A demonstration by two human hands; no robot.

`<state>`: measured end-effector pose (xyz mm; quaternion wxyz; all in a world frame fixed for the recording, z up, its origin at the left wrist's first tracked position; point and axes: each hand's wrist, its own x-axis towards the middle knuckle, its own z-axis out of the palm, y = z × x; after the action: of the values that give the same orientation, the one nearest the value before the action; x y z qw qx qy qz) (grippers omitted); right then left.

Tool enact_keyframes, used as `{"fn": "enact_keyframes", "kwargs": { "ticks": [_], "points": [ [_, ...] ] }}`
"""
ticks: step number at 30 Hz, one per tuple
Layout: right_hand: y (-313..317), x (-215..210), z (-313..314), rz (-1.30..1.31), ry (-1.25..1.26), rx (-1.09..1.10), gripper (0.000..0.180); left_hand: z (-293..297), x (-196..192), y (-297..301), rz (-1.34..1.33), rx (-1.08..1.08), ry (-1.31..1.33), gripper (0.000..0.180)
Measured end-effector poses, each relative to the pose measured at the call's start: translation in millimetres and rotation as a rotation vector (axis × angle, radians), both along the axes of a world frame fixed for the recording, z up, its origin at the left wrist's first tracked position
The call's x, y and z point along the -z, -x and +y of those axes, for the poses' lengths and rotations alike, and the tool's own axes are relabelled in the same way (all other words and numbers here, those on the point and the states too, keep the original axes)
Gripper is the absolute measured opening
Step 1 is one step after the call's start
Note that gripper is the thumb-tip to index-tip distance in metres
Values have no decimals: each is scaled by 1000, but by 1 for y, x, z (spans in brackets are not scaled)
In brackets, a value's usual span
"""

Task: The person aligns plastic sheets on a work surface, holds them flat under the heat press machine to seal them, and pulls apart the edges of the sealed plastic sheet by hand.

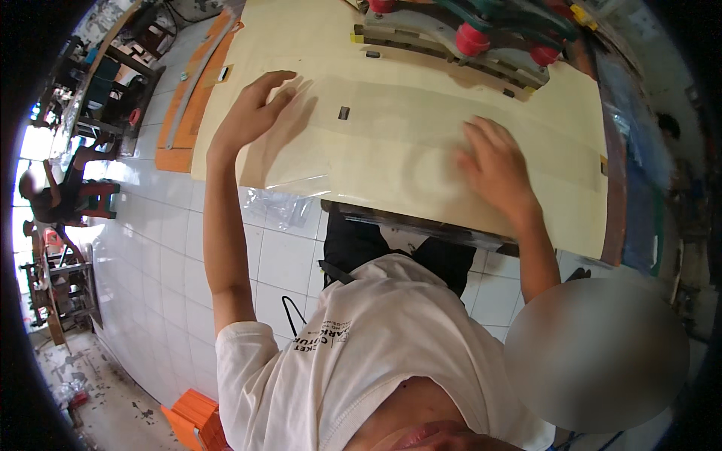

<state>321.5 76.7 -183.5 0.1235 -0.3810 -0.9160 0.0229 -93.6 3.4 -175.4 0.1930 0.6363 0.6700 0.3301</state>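
— The right hand (496,169) is smeared with motion; can you count its fingers?
— No, and the clear plastic sheet (361,143) has edges too faint to trace on the far side
— That machine with red rollers (470,34)?
— Cut off by the far edge, and a blurred oval hides the near right corner

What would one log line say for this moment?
left hand: flat on clear plastic sheet | right hand: flat on same sheet | sheet: on cream table
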Motion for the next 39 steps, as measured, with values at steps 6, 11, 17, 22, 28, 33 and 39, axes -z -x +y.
{"fn": "enact_keyframes", "kwargs": {
  "ticks": [6,11,17,22,28,33,39],
  "points": [
    [121,5,18,90,182,-230,44,57,13,-2,21,222,107,46],
    [146,31,44,146,36,-212,44,70,-7,-1,-136,446,63,43],
    [146,33,45,126,-4,-213,44,63,-42,24,-74,425,219,39],
    [147,30,50,109,12,-205,39,42,-97,54,215,289,307,40],
    [149,31,54,97,4,-208,37,1,-142,79,582,76,196,28],
    [148,35,62,120,-20,-203,39,4,-156,101,546,-14,159,20],
    [152,37,63,118,-7,-200,39,12,-146,80,670,-134,-127,16]
  ]
}}
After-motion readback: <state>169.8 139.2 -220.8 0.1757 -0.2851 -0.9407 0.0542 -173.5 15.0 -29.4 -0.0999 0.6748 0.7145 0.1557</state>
